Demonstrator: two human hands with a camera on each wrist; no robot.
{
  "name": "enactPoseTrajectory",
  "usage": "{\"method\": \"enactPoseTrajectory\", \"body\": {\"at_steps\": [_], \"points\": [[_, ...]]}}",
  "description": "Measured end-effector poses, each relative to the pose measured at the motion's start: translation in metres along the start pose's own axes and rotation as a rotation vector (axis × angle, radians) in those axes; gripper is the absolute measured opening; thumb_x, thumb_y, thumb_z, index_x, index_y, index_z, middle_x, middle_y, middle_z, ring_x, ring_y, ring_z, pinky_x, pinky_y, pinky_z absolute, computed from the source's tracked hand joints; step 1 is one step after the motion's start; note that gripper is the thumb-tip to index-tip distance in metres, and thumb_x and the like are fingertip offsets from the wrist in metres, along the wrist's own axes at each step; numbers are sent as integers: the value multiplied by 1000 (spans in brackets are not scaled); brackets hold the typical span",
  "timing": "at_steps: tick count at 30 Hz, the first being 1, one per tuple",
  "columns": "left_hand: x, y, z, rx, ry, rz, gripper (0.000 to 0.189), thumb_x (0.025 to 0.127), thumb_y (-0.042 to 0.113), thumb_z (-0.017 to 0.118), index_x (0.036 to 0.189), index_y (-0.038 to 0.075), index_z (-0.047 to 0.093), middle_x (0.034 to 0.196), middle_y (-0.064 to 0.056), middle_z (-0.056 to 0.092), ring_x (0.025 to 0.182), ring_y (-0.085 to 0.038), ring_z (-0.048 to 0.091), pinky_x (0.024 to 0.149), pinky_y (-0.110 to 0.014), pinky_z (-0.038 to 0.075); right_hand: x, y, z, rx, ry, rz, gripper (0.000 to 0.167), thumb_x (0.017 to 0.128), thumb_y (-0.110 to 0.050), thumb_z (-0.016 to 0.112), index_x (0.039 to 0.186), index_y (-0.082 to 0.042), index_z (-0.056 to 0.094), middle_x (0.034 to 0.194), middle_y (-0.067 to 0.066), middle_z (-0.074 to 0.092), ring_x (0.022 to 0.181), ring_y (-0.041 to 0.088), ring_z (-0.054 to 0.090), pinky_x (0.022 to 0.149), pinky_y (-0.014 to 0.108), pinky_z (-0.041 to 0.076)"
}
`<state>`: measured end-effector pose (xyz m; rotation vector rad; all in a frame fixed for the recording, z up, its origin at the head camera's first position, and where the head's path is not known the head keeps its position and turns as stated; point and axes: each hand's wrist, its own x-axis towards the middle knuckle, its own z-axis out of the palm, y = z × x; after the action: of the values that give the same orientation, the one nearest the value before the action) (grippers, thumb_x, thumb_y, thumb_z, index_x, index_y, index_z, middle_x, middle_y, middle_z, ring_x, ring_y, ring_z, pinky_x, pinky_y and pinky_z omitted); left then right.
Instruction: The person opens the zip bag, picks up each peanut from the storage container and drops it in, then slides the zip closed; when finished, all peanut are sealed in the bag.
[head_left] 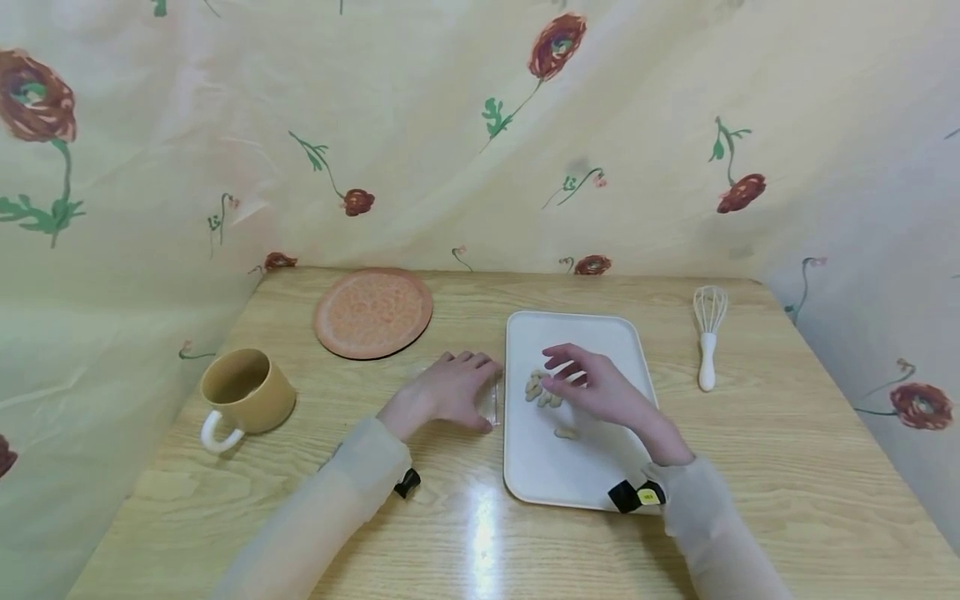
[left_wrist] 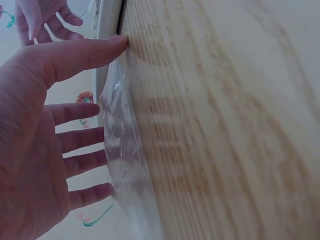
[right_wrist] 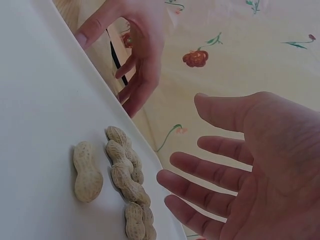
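Note:
Several unshelled peanuts (head_left: 534, 387) lie bunched together on a white rectangular tray (head_left: 540, 467); a single peanut (head_left: 566, 433) lies apart, nearer the tray's front. Over the tray, beside the bunch, hovers my right hand (head_left: 600, 390). In the right wrist view its fingers (right_wrist: 210, 172) are spread and loosely bent, with nothing between them. My left hand (head_left: 453, 390) is at the tray's left edge, over a clear plastic bag (head_left: 489, 404) lying flat on the table. The left wrist view shows its fingers (left_wrist: 82, 140) extended at the clear bag's edge, the thumb near the tray's rim.
A tan mug (head_left: 255, 400) with a white handle stands at the left. Behind it lies a round orange-brown mat (head_left: 373, 312). At the right is a whisk (head_left: 708, 342) with a white handle. Flower-patterned cloth (head_left: 420, 142) borders the wooden table (head_left: 780, 467) at back and sides.

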<state>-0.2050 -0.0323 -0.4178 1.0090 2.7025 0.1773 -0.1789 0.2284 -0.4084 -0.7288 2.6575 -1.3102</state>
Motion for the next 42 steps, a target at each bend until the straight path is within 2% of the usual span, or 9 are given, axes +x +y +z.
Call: {"method": "enactPoseTrajectory", "body": {"at_steps": [6,11,16,21,28,34,37,42], "points": [[-4,-8,2,-47,23,0,92,75,59,75,151,19,42,150,-3,45,138,-29,40,110,-59,31,2,0,5,5,-12,-5,42,95,-13,69,130,7,56,114,20,66,99,31,66,86,47,53],[-9,-14,2,-113,55,-5,92,77,62,75,152,20,40,152,-2,43,139,-28,39,110,-58,31,1,-4,8,0,-10,-10,40,95,-10,69,128,9,56,110,20,66,97,31,66,85,45,54],[-16,-14,-6,-188,94,-4,93,78,60,76,153,19,39,155,-3,40,141,-29,36,112,-59,27,0,-4,10,-1,10,-14,35,94,-7,68,124,10,58,105,17,68,94,29,66,81,40,56],[-20,-11,-11,-228,146,23,91,80,57,76,153,17,38,156,-5,38,142,-28,35,113,-59,26,1,-7,16,54,14,7,30,95,-8,68,119,8,61,99,12,70,90,26,66,78,34,55],[-19,-3,-14,-258,201,63,90,81,58,74,153,19,37,156,-2,37,142,-23,35,112,-57,28,2,-14,24,152,36,95,29,96,-13,67,116,9,64,95,13,71,86,23,66,74,28,53],[-19,6,-14,-276,225,93,88,83,57,72,154,21,36,157,-3,36,143,-22,34,112,-57,28,4,-22,32,320,-30,205,34,100,-19,63,119,9,64,94,15,72,84,30,68,68,33,57],[-18,9,-14,-272,242,110,87,84,57,71,154,20,37,157,-4,35,143,-22,33,112,-57,28,5,-25,34,357,-45,226,33,101,-21,62,118,7,65,90,11,71,81,28,67,65,32,56],[-17,13,-15,-251,261,131,86,85,57,71,154,20,36,158,-3,34,144,-22,33,112,-56,28,6,-27,36,361,-25,227,29,101,-18,60,113,7,68,83,7,69,76,23,63,64,28,52]]}}
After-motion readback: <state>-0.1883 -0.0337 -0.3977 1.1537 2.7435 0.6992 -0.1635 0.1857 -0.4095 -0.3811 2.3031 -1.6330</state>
